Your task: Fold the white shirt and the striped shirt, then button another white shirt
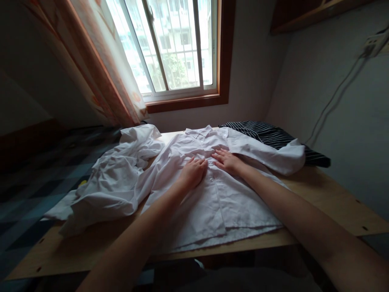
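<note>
A white button-up shirt lies front side up, its collar at the far end and its hem near the table's front edge. My left hand rests on the front of the shirt, just left of the button placket, fingers lying close together on the cloth. Right of the placket, my right hand is laid flat with its fingers spread. Creases run across the chest between and above both hands. The right-hand sleeve stretches out to the right; the other sleeve runs down to the left.
Crumpled white cloth is heaped at the left of the wooden table. A black striped garment lies at the back right. Beyond the left edge is a checked cover. A curtain hangs beside the window.
</note>
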Demonstrator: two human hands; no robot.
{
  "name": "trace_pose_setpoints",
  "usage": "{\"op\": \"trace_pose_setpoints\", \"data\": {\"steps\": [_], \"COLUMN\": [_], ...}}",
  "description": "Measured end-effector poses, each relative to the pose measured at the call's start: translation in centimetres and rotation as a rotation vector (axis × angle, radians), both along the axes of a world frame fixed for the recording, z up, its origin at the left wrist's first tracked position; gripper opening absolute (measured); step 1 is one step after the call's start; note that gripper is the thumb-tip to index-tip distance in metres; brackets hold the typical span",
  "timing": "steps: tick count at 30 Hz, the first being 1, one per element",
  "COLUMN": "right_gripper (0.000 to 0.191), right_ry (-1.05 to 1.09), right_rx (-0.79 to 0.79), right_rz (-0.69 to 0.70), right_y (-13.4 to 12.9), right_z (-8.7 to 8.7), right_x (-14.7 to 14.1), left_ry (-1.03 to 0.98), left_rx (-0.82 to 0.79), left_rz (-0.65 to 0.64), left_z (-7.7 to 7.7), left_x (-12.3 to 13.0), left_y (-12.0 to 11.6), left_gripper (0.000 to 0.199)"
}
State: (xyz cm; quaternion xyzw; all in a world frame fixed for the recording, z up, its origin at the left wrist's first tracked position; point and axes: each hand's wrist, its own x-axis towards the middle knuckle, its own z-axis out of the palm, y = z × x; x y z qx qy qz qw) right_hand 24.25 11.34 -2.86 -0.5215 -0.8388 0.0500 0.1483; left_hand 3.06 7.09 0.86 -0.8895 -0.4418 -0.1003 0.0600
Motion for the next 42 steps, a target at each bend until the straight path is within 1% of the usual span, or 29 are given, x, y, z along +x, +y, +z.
{"op": "trace_pose_setpoints", "data": {"steps": [3,5,7,10,12,14,16,18,20,24,30,34,39,42], "right_gripper": [0.043,0.04,0.037,0.026,0.023,0.02,0.013,0.006,0.014,0.017,0.008,0.009,0.008,0.013], "right_ry": [-0.016,-0.032,-0.043,-0.002,0.068,0.167,0.239,0.258,0.255,0.208,0.066,-0.003,0.057,0.079], "right_rx": [0.09,0.134,0.163,0.179,0.171,0.097,0.004,-0.058,-0.088,-0.09,-0.08,-0.059,-0.061,-0.066], "right_rz": [0.033,0.004,-0.042,-0.062,-0.032,0.019,0.046,0.045,0.039,0.042,-0.034,-0.046,0.006,-0.013], "right_y": [-0.9,-2.0,-3.5,-6.0,-7.5,-8.5,-9.1,-9.2,-9.1,-9.5,-10.8,-10.9,-10.4,-10.4], "right_z": [0.8,1.9,3.5,5.8,6.6,6.6,5.9,5.0,4.3,4.1,4.4,4.6,4.7,4.6], "right_x": [-0.3,-0.7,-1.1,-1.5,-1.7,-1.8,-1.9,-1.9,-1.8,-1.6,-2.2,-2.4,-1.8,-1.8], "left_ry": [-0.099,-0.179,-0.235,-0.269,-0.29,-0.312,-0.312,-0.284,-0.259,-0.254,-0.263,-0.274,-0.272,-0.255], "left_rx": [-0.062,-0.097,-0.116,-0.095,-0.088,-0.113,-0.151,-0.195,-0.234,-0.275,-0.331,-0.361,-0.359,-0.357], "left_rz": [0.042,0.057,0.045,0.015,-0.006,-0.037,-0.065,-0.082,-0.079,-0.054,-0.032,-0.016,0.02,0.04], "left_z": [-0.2,-0.6,-0.7,0.0,0.8,1.5,2.0,2.0,1.9,1.6,1.4,1.3,1.6,1.7], "left_x": [0.2,-0.2,-0.7,-1.4,-1.5,-1.4,-1.0,-0.5,-0.2,0.2,0.4,0.6,0.8,0.9], "left_y": [-1.1,-1.4,-1.5,-1.6,-2.0,-2.5,-3.1,-3.6,-3.8,-3.9,-3.8,-3.8,-4.1,-4.2], "left_gripper": [0.041,0.043,0.043,0.04,0.031,0.022,0.016,0.012,0.008,0.009,0.006,0.006,0.004,0.007]}}
